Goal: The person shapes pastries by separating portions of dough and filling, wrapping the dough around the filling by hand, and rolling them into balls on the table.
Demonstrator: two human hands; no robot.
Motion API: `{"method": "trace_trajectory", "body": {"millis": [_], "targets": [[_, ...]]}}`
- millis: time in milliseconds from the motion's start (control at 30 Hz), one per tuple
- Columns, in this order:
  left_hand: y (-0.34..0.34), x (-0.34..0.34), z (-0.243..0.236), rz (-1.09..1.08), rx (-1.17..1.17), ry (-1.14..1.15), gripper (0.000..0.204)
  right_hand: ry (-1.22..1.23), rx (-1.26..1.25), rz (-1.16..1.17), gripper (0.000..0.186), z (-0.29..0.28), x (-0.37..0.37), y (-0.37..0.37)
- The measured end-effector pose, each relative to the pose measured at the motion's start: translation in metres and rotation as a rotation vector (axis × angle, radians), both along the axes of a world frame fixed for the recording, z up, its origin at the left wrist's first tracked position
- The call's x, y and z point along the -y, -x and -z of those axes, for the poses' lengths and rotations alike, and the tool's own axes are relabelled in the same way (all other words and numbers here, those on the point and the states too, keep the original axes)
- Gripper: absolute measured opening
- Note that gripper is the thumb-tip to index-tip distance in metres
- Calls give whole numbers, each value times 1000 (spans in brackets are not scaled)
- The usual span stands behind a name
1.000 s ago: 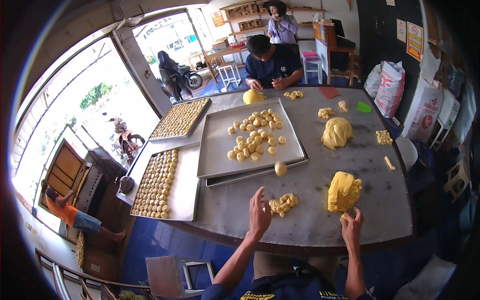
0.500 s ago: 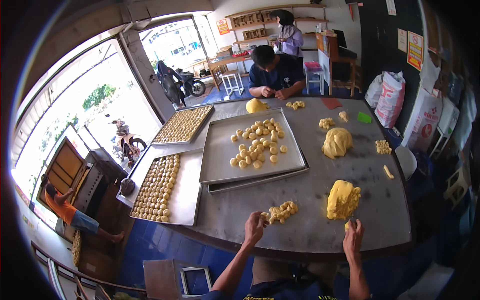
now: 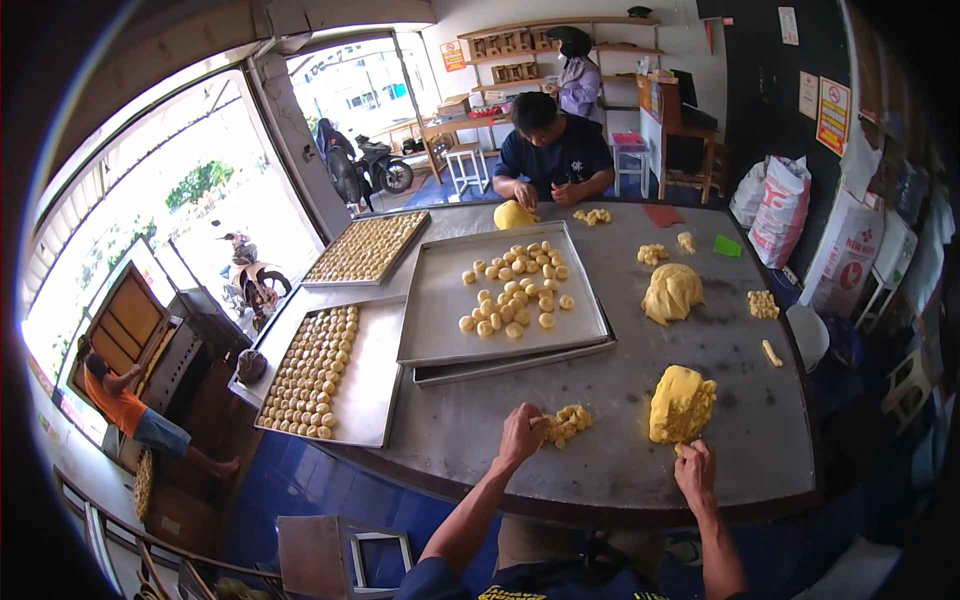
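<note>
Seen from my remote post: left hand (image 3: 522, 434) at the dough pieces (image 3: 570, 423), right hand (image 3: 696, 472) at the near edge of the yellow dough (image 3: 681, 403) on the surface (image 3: 755, 440), fingers curled, whether gripping I cannot tell, the latter dough probably soft, best pinched edgewise.

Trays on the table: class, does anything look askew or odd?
The upper tray sits askew on the lower tray, whose edge juts out at the front right. Its dough balls lie scattered, unlike the rows in the near-left tray.
</note>
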State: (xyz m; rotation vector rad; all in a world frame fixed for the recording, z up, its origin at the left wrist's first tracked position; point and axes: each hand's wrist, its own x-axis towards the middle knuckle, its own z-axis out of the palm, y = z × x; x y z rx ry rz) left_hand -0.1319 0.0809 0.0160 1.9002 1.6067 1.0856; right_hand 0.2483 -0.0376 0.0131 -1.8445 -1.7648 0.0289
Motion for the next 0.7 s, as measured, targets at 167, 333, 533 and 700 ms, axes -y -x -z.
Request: {"method": "trace_trajectory", "body": {"millis": [167, 333, 533, 700], "targets": [[3, 16, 5, 109, -90, -15, 17, 4, -42, 17, 40, -4, 1, -18], [18, 42, 13, 241, -232, -34, 18, 66, 109, 145, 54, 27, 38, 8], [2, 89, -35, 183, -411, 231, 29, -56, -167, 72, 38, 14, 40, 3], [-63, 79, -45, 385, -121, 29, 30, -131, -56, 84, 25, 21, 19, -4]]}}
